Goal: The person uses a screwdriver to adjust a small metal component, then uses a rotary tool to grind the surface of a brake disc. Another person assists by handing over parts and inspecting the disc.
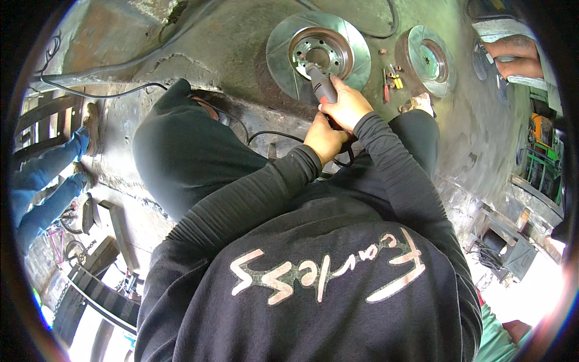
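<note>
Both my hands are closed around a corded power tool (pixel 321 85), grey with a reddish band, that looks like a small grinder. My right hand (pixel 348 106) wraps its body, farther forward. Behind it and slightly left, my left hand (pixel 324 139) grips the rear end, near the black cord (pixel 274 133). The tool's head lies over the hub of a brake disc (pixel 281 45) lying flat on the ground. Its working tip is too small to make out, so I cannot tell whether it touches the hub.
A second brake disc (pixel 416 51) lies to the right. Between the discs are a red-handled screwdriver (pixel 386 87), yellow-handled pliers (pixel 397 81) and small reddish parts. A dark cable (pixel 132 62) crosses the floor. People's legs show at the left (pixel 54 166) and upper right (pixel 512 57).
</note>
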The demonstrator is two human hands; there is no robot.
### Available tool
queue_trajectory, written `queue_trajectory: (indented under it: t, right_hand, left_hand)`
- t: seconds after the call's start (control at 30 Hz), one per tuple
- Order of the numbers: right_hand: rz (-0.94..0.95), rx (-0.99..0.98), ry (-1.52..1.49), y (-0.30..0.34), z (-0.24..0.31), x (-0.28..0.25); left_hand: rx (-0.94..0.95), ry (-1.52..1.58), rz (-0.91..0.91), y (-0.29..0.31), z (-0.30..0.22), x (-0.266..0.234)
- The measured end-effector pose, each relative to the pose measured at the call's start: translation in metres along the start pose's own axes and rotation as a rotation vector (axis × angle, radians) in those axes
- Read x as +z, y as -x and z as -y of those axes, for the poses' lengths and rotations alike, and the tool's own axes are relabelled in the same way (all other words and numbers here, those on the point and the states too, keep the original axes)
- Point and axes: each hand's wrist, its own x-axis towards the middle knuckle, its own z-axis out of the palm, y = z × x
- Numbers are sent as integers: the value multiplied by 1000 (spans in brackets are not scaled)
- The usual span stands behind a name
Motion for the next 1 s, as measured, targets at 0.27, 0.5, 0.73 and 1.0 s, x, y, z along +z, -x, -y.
queue_trajectory:
  t: [0.27, 0.5, 0.73, 1.0]
  right_hand:
    - [0, -11, 24, -11, -1, 6]
    - [-62, -52, -6, -17, -8, 9]
    - [69, 6, -61, -19, -6, -1]
    - [71, -91, -36, -22, -22, -6]
  left_hand:
    - [-16, 18, 12, -12, 10, -9]
    - [22, 16, -7, -18, 17, -8]
    - [14, 6, -2, -16, 14, -7]
    - [4, 5, 43, -11, 8, -1]
